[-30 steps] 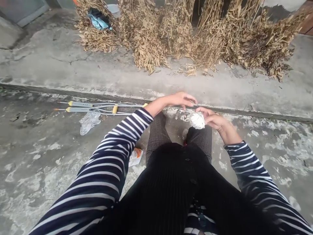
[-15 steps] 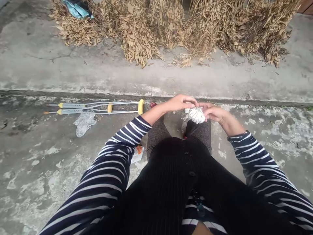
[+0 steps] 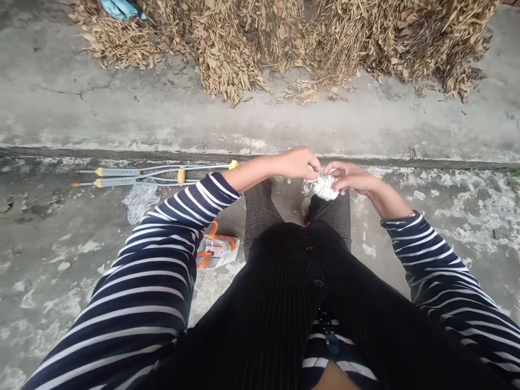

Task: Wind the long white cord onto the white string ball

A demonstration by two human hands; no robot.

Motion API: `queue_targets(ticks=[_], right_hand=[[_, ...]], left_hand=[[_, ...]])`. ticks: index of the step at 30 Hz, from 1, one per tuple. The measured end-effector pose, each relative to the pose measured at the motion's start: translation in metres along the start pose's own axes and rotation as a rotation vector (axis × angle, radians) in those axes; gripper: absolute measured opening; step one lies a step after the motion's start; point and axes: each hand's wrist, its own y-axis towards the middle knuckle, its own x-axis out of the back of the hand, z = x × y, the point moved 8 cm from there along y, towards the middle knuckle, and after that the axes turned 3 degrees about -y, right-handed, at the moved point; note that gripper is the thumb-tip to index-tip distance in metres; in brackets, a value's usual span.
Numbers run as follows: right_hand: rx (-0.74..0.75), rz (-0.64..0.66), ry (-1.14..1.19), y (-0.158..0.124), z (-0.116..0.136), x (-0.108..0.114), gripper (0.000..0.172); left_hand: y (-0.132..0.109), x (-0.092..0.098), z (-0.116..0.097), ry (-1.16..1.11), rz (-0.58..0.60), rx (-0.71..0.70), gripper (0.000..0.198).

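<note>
A ball of white yarn (image 3: 325,187), crossed by thin dark lines, is over my right knee, with loose white strands at its left side. My right hand (image 3: 354,179) holds it from the right, thumb and fingers curled around its top and side. Close to the ball's upper left, my left hand (image 3: 298,162) is closed in a pinch. Whatever lies between those fingertips is too small to make out.
Two crutches (image 3: 117,182) with yellow pads lie on the concrete at left, beside a clear plastic bag (image 3: 140,201). An orange-handled bag (image 3: 219,250) stands by my left leg. Beyond a low concrete step (image 3: 252,127) are dried plants (image 3: 284,43) and a blue cloth (image 3: 122,8).
My left hand has shifted slightly left, off the ball's top. My right fingers have moved up over the ball. More of the orange-handled bag shows now.
</note>
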Motion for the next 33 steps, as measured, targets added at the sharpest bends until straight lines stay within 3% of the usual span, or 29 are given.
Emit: queue_targets(ticks=[4, 6, 11, 14, 17, 21, 24, 28, 33], right_hand=[[0.169, -0.054, -0.24, -0.002, 0.018, 0.007, 0.05], [0.289, -0.14, -0.456, -0.005, 0.028, 0.011, 0.046], [0.535, -0.409, -1.002, -0.013, 0.041, 0.011, 0.05], [0.674, -0.539, -1.139, -0.02, 0.041, 0.008, 0.047], [0.777, -0.611, -1.162, -0.026, 0.037, 0.005, 0.04], [0.811, -0.596, -1.097, -0.025, 0.029, 0.002, 0.034], [0.805, -0.598, -1.075, -0.024, 0.03, 0.003, 0.034], [0.806, -0.608, -1.089, -0.027, 0.041, 0.007, 0.036], [0.803, -0.437, -1.089, -0.034, 0.068, 0.011, 0.045]], left_hand=[[0.004, -0.006, 0.017, -0.08, 0.297, 0.094, 0.016], [0.003, -0.007, 0.026, -0.134, 0.39, 0.163, 0.017], [-0.006, -0.007, 0.041, -0.295, 0.41, 0.324, 0.008], [-0.016, -0.009, 0.037, -0.486, 0.341, 0.283, 0.011], [-0.023, -0.013, 0.029, -0.713, 0.202, 0.145, 0.019], [-0.024, -0.008, 0.028, -1.054, -0.194, -0.014, 0.019], [-0.021, -0.003, 0.028, -1.132, -0.429, -0.011, 0.019], [-0.014, 0.014, 0.011, -1.015, -0.51, 0.011, 0.029], [-0.001, 0.038, -0.004, -1.001, -0.531, -0.052, 0.031]])
